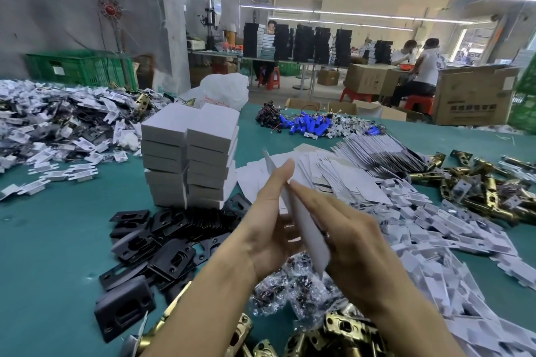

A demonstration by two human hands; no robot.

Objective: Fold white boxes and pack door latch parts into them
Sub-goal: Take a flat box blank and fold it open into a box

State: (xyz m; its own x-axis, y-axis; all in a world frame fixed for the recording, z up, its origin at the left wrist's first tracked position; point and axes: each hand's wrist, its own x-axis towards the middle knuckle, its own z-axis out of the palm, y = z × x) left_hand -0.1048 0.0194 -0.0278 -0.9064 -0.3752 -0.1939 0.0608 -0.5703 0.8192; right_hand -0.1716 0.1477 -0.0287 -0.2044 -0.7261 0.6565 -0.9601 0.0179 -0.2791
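Note:
A flat, unfolded white box blank stands on edge between my two palms, above the table. My left hand presses its left face with straight fingers. My right hand presses the right face, fingers also straight. Behind them rises a stack of folded white boxes. Black strike plates lie in a heap to the left. Brass latch bodies lie at the near edge, with small bags of screws under my wrists.
Flat box blanks fan out at the right, with white paper inserts and more brass latches beyond. Another insert pile covers the left. Blue battery cells lie at the back of the green table. People work behind.

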